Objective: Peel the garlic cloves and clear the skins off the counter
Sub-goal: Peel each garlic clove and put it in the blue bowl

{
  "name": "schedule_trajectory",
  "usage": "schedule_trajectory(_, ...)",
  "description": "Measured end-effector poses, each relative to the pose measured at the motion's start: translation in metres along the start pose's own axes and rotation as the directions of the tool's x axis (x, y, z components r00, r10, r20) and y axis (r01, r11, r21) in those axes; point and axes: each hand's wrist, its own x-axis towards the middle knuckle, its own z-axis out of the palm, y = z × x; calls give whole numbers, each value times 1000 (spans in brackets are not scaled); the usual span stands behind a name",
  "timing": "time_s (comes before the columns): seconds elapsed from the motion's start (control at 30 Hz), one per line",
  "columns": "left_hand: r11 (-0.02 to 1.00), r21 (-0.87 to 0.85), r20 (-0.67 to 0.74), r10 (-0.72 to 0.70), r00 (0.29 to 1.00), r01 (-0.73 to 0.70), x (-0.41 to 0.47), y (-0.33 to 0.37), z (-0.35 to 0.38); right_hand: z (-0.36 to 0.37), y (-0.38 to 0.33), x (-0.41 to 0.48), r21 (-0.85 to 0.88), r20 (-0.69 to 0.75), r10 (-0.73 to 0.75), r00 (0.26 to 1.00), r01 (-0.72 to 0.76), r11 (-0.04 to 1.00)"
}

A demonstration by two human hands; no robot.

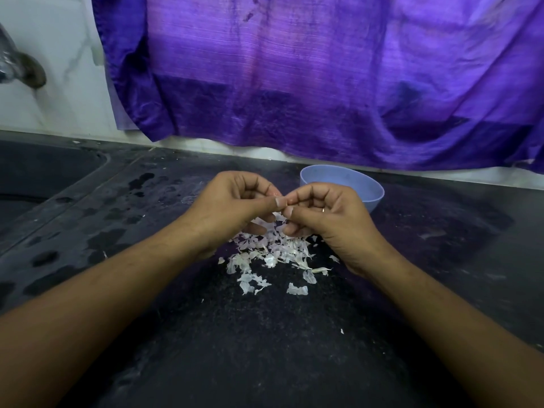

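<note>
Both bare forearms enter from the lower corners and converge at the centre of the view. We find the left hand (235,201) and the right hand (326,214) raised just above the counter. Their knuckles are up, the fingers curl inward and the thumb tips meet between them. Both hands pinch a small pale garlic clove (277,195) between thumb and fingertips, which close fully onto it. A thin ring (323,210) sits on one finger of the right hand. The fingers hide the clove almost wholly, so we cannot tell which way it points or how its long axis runs.

Directly under the hands, a loose pile of thin white papery garlic skins (273,254) lies on the dark speckled stone counter (265,348). A few stray flakes lie nearer to us. A round light-blue bowl (347,181) stands just behind the right hand, which partly covers it. A purple cloth (323,78) hangs on the wall behind. A dark sink basin (44,172) lies at the left, with wet patches on the counter beside it.
</note>
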Motion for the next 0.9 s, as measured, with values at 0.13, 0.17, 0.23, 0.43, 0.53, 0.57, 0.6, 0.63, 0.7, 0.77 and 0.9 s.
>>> schedule_trajectory(0.13, 1000, -7, -6, -26, 1000, 25, -1, 1, 3, 1, 0, 0, -32, 4, -13, 1000, 13, 999)
schedule_trajectory(0.17, 1000, -2, -13, -26, 1000, 26, -1, 1, 3, 1, 1, 0, -48, 2, -19, 1000, 20, 999)
schedule_trajectory(0.23, 999, 26, -30, -25, 999, 26, 0, 1, 4, 1, 2, 1, -105, -1, -45, 999, 44, 993)
schedule_trajectory(0.43, 985, 171, -70, -8, 997, 20, 0, 1, 2, -2, 3, 2, -308, -14, -142, 990, 131, 942)
schedule_trajectory(0.53, 957, 289, -93, 38, 995, -10, -2, 1, 2, -2, 4, 0, -398, -13, -169, 985, 150, 905)
schedule_trajectory(0.57, 937, 348, -102, 65, 993, -26, -3, 1, 2, -1, 4, 0, -416, -5, -172, 985, 154, 896)
schedule_trajectory(0.6, 918, 396, -108, 87, 990, -37, -4, 1, 3, 0, 5, 0, -426, 0, -172, 985, 156, 891)
schedule_trajectory(0.63, 904, 426, -115, 101, 988, -43, -5, 2, 4, 1, 5, -1, -431, 1, -174, 985, 157, 888)
schedule_trajectory(0.7, 891, 452, -126, 115, 985, -46, -6, 3, 5, 1, 5, 0, -431, -2, -179, 984, 161, 888)
schedule_trajectory(0.77, 894, 446, -125, 117, 985, -50, -6, 4, 6, 1, 4, 0, -407, 1, -176, 984, 161, 899)
schedule_trajectory(0.9, 909, 415, -115, 96, 989, -40, -5, 1, 6, 5, 5, 0, -305, 18, -157, 987, 155, 940)
